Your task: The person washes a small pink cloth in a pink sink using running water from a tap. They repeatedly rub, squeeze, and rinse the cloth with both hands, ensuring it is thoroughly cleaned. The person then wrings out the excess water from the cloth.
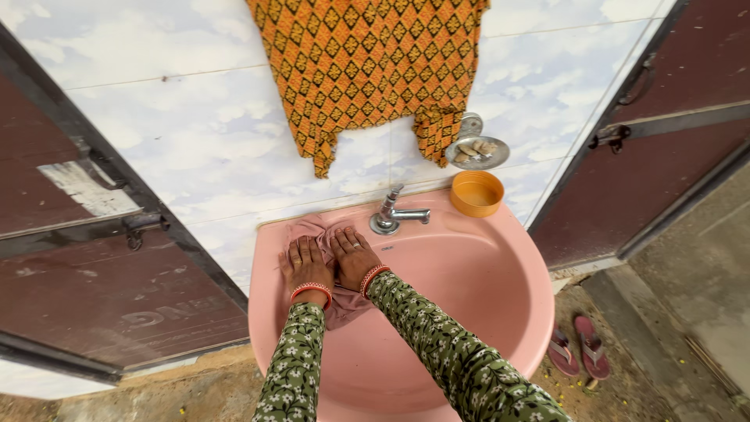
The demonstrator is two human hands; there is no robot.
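Both hands pressed a pink cloth (324, 270) against the rim of the pink sink (469, 289), just left of the tap (391, 215). The left hand (306, 264) and right hand (353, 256) lay flat, fingers spread wide on the cloth, pressing rather than gripping. The cloth's lower end hung into the basin below the wrists. An orange cup (476, 193) sat right of the tap; a patterned fabric (367, 62) hung above it. Judged from this, the cloth could slide down into the basin, since nothing pinched it.
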